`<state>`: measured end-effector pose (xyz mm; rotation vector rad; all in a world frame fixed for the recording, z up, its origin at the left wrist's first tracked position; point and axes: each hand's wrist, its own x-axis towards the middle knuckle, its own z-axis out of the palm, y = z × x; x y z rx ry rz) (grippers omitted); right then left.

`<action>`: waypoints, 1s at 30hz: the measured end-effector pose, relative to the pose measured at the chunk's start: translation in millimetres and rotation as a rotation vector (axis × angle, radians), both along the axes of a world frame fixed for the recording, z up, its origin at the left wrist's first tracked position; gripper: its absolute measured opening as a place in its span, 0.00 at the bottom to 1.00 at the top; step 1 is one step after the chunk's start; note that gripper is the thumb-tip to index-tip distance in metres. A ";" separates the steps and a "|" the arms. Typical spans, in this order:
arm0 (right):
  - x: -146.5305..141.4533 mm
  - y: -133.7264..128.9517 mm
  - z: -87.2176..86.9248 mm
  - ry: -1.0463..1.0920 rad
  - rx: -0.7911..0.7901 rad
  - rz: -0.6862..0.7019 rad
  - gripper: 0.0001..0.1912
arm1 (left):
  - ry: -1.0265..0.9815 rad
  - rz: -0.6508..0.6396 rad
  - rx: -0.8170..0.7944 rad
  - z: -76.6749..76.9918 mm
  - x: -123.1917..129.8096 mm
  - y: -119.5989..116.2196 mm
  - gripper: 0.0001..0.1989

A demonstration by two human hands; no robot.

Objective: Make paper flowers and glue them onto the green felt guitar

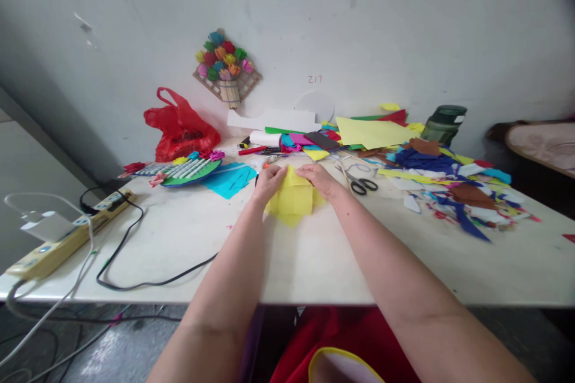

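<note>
A creased sheet of yellow paper (pixel 291 198) is held over the middle of the table, its lower corner hanging toward me. My left hand (pixel 268 181) pinches its upper left part, and my right hand (pixel 318 178) grips the upper right part. Both hands have their fingers closed, thumbs close together near the top of the sheet. Just left of my left hand lies blue paper (pixel 230 179). To the right of my right hand rest scissors with black handles (pixel 363 185).
Paper scraps (pixel 471 197) are heaped at the right, near a green bottle (pixel 444 124). Coloured sheets (pixel 372 131) lie along the wall. At the left stand a red plastic bag (pixel 182 128), a green board with rolled paper (pixel 193 170) and a power strip (pixel 67 239) with trailing cords.
</note>
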<state>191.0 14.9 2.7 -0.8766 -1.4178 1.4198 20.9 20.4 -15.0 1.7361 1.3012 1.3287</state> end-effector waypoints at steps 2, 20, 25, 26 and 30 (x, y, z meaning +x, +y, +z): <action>-0.5 -0.1 0.5 -0.003 0.024 -0.039 0.12 | 0.044 -0.002 0.013 0.7 0.5 -0.6 0.22; -4.5 -0.3 1.1 -0.071 0.105 -0.160 0.10 | 0.005 0.025 0.102 8.5 7.3 -8.6 0.16; -5.7 0.3 0.9 -0.071 0.140 -0.159 0.08 | 0.058 0.028 0.096 6.3 5.5 -7.0 0.18; -6.1 0.0 0.9 -0.074 0.140 -0.160 0.08 | 0.066 0.025 0.092 6.0 5.2 -6.6 0.19; -6.9 0.9 -0.6 -0.138 0.160 -0.153 0.07 | 0.088 0.014 0.092 7.4 5.3 -6.6 0.18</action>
